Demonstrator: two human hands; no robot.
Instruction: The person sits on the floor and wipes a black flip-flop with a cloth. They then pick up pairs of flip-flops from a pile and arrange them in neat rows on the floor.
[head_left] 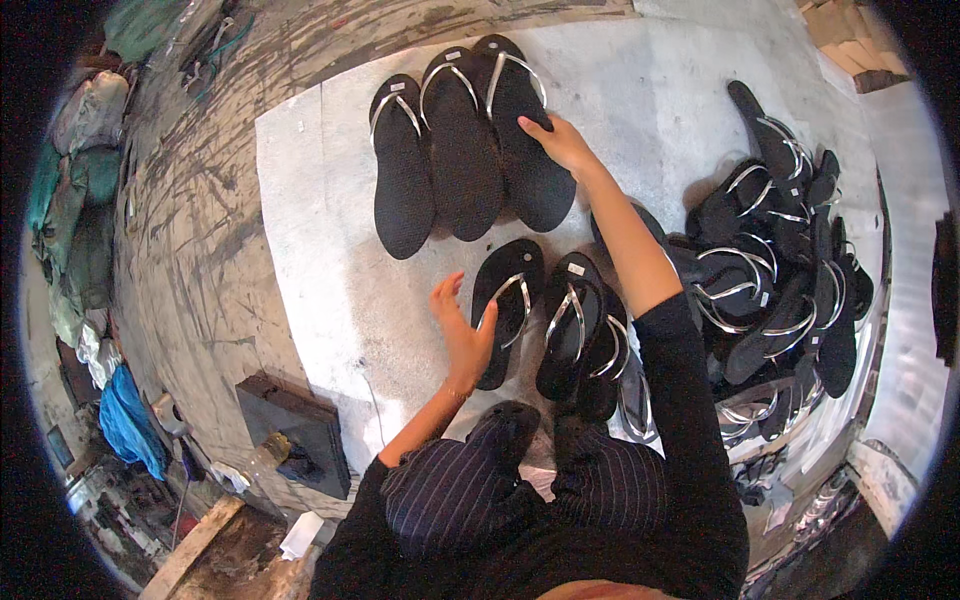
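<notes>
Three black flip-flops with silver straps lie side by side in a far row on a pale sheet (320, 200): left (400, 175), middle (462, 150), right (522, 140). My right hand (560, 142) reaches out and rests on the right one, fingers on its strap end. A nearer row holds more black flip-flops: one (505, 300) touched by the thumb side of my left hand (462, 330), whose fingers are spread, and others (572, 325) beside it. My knees in striped dark trousers (520, 480) are at the bottom.
A heap of black flip-flops with silver straps (775, 270) lies at the right. A dark box (295, 430) sits at the lower left on the scuffed concrete floor (190, 250). Cloth bundles and bags (80, 170) line the left; a blue cloth (125, 420) lies below them.
</notes>
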